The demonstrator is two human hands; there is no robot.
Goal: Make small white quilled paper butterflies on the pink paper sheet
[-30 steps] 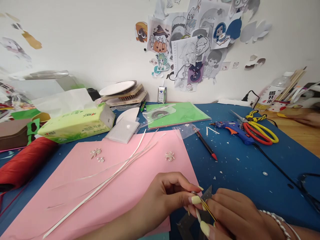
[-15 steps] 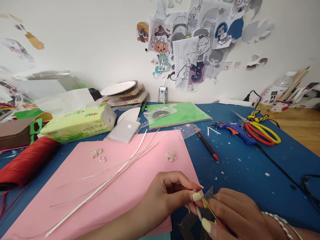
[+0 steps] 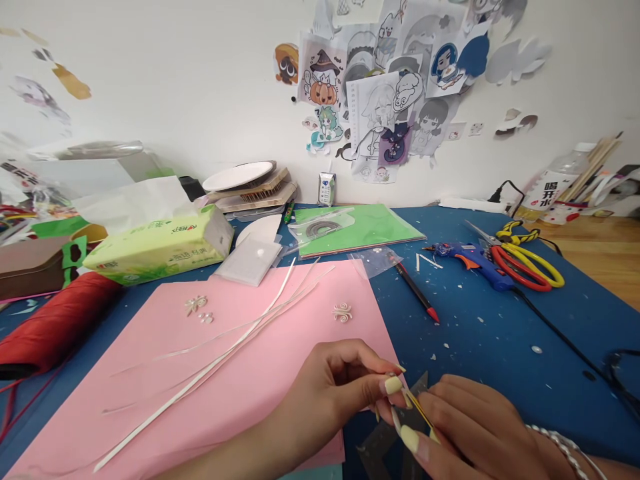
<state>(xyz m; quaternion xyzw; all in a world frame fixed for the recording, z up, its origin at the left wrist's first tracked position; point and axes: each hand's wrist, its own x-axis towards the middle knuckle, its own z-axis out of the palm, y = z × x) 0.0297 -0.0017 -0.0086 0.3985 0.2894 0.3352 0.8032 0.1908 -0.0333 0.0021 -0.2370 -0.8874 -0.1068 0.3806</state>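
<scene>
My left hand and my right hand meet at the bottom centre, over the near right corner of a pink paper sheet. Both are closed in a pinch around a thin yellow-and-dark tool and a white paper strip at its tip. Under the hands lies a clear set square. Several long white paper strips lie across the pink sheet. Small white quilled shapes sit on the sheet.
On the blue mat lie a red-tipped pencil, a blue glue gun with a black cord, and red and yellow scissors. A green tissue pack, red thread spool and green paper sit behind.
The hands stay pinched together on the tool and strip, with only small finger shifts. The view has drifted slightly.
</scene>
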